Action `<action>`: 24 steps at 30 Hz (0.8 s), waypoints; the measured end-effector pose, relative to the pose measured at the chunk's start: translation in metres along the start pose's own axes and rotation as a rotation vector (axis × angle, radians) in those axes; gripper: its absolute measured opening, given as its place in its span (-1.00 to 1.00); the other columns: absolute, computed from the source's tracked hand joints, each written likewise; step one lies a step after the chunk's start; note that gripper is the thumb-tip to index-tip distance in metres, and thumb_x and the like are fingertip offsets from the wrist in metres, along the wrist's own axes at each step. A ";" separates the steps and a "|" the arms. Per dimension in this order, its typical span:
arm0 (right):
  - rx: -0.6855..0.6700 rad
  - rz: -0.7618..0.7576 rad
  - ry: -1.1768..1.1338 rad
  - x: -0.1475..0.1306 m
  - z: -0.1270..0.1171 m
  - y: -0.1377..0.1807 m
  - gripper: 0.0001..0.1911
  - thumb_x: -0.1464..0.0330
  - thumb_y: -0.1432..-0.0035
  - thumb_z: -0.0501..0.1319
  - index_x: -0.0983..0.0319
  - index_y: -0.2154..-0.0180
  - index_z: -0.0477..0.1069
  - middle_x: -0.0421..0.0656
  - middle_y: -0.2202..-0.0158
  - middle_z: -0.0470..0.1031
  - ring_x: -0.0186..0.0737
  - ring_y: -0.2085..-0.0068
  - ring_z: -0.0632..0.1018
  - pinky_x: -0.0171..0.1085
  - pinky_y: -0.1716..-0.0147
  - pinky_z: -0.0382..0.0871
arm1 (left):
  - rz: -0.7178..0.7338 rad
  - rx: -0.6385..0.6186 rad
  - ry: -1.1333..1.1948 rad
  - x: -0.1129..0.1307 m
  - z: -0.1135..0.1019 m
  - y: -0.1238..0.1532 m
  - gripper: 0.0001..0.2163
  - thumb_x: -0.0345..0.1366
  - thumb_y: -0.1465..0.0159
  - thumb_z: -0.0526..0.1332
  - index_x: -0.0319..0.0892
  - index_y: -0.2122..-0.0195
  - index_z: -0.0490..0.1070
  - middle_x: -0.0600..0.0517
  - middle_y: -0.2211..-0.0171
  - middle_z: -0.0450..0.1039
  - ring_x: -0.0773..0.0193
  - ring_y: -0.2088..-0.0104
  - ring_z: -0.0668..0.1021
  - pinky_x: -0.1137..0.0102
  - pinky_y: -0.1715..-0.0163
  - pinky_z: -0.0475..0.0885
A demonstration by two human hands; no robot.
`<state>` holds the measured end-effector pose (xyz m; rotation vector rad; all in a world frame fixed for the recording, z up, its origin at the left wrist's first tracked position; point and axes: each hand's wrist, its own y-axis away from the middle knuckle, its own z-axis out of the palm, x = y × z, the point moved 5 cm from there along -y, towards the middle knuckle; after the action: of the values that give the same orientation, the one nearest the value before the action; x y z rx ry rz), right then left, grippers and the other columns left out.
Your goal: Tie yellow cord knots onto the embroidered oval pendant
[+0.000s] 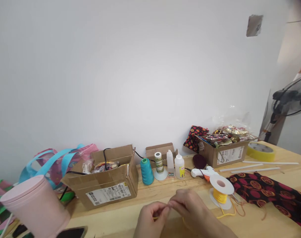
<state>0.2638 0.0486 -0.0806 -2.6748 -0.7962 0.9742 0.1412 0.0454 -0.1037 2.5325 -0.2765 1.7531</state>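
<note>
Before a white wall [145, 72], both hands [149, 219] [193, 208] pinch yellow cord [155, 218] over a wooden table [111, 221].

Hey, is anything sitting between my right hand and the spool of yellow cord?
Nothing visible is in the way: only wooden tabletop shows between your right hand and the spool. Some loose yellow cord lies on the spool's near side.

the labels [109, 194] on the cardboard boxes [101, 181] and yellow-labelled bottle [179, 162] carry print too small to read.
</note>
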 end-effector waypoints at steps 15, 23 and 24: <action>-0.020 0.022 -0.272 -0.009 0.009 0.003 -0.72 0.31 -0.12 -0.07 0.19 0.36 0.40 -0.20 0.45 0.44 -0.31 0.40 0.41 -0.40 0.41 0.21 | 0.049 0.049 0.001 -0.003 -0.005 -0.002 -0.74 -0.18 -0.06 0.11 -0.27 0.54 0.44 0.02 0.61 0.39 0.31 0.54 0.36 0.50 0.53 0.24; 0.226 0.247 -0.251 0.032 -0.001 -0.002 -0.61 0.19 -0.07 -0.05 0.28 0.60 0.34 -0.23 0.62 0.31 -0.30 0.51 0.34 -0.38 0.55 0.14 | 0.037 0.215 -0.453 0.002 -0.028 0.004 -0.59 -0.18 0.07 0.17 -0.22 0.18 0.36 -0.12 0.20 0.36 0.09 0.16 0.34 0.36 0.16 0.18; 0.243 0.274 -0.265 0.037 -0.002 -0.002 -0.62 0.19 -0.06 -0.04 0.28 0.57 0.35 -0.22 0.61 0.32 -0.28 0.50 0.35 -0.38 0.54 0.15 | -0.004 0.195 -0.540 -0.001 -0.030 0.005 -0.45 -0.19 0.15 0.22 -0.24 0.09 0.29 -0.16 0.11 0.29 0.03 0.08 0.27 0.31 0.11 0.11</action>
<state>0.2876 0.0704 -0.0982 -2.5152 -0.3260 1.4125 0.1125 0.0447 -0.0939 3.1051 -0.1193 1.1044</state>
